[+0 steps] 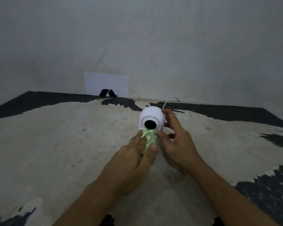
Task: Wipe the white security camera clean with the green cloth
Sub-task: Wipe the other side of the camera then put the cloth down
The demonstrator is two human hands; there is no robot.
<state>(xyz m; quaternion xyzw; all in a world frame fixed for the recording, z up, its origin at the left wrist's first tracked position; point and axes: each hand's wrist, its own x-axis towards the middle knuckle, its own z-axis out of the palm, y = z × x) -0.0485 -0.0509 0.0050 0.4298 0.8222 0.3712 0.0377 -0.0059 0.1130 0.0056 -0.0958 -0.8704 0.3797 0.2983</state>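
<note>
A white, rounded security camera (151, 115) with a black round lens facing me stands near the middle of a worn table (64, 144). My right hand (176, 141) grips its right side, fingers wrapped behind it and thumb at its lower front. My left hand (137, 157) pinches a bunched green cloth (148, 137) between thumb and fingers and presses it against the camera's lower front, just below the lens. The camera's base is hidden by the cloth and hands.
A thin white cable (168, 101) runs from the camera's back toward the wall. A white sheet with a black mark (106, 84) leans against the wall at the table's far edge. The tabletop is dark with large pale worn patches.
</note>
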